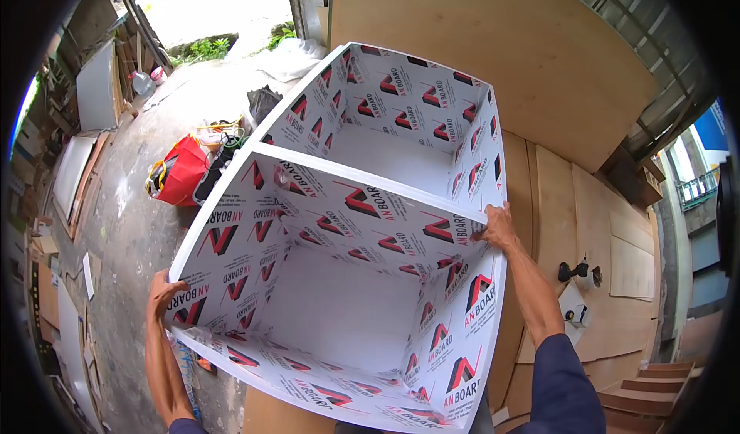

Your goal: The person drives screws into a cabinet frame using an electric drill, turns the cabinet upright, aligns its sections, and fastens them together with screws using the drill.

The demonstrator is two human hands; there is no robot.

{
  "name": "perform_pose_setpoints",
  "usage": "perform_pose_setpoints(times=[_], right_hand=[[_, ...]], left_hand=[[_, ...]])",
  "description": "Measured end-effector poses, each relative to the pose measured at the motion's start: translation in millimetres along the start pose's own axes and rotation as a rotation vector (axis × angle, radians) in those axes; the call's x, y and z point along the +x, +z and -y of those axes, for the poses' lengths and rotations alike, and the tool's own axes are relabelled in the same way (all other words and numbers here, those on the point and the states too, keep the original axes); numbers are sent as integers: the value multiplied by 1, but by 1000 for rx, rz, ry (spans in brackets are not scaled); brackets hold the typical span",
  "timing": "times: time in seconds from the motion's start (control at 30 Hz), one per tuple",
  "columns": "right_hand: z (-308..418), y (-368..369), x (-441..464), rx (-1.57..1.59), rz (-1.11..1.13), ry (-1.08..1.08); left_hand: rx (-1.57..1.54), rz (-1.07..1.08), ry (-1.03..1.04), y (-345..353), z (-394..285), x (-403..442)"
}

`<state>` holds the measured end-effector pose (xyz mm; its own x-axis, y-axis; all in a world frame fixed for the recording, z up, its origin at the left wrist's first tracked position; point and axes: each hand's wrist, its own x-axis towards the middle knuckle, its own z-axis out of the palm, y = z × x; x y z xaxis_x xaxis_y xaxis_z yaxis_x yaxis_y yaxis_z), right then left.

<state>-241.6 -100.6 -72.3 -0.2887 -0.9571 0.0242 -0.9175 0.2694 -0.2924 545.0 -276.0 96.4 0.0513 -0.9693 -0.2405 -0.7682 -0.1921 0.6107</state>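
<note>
A large white two-compartment cabinet box (370,183) fills the middle of the view, its open side facing me. Printed "AN BOARD" film covers its inner walls, and a white divider splits it into a far and a near compartment. My left hand (163,291) grips the edge of the left side panel near its front corner, fingers curled over the rim. On the right side panel, my right hand (498,227) is closed over the edge where the divider meets it. Some of the fingers of both hands are hidden behind the panels.
Plywood sheets (555,226) lie to the right, with a cordless drill (573,270) on them. A big plywood board (493,41) stands behind the box. On the concrete floor at left sits a red bag (182,170) beside a black plastic bag (264,102). Boards (96,87) lean at far left.
</note>
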Motion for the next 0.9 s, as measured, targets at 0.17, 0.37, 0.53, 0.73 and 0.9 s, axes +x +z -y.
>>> perform_pose_setpoints(times=[0.17, 0.37, 0.53, 0.73, 0.9], right_hand=[[-4, 5, 5, -22, 22, 17], [6, -3, 1, -9, -6, 10], [4, 1, 3, -31, 4, 27], [12, 13, 12, -60, -49, -10], [22, 7, 10, -15, 16, -36]], left_hand=[[81, -21, -1, -1, 15, 12], [271, -42, 67, 0, 8, 7], [520, -498, 318, 29, 8, 7], [-138, -576, 453, 240, -168, -111], [-168, 142, 311, 446, -311, -237]])
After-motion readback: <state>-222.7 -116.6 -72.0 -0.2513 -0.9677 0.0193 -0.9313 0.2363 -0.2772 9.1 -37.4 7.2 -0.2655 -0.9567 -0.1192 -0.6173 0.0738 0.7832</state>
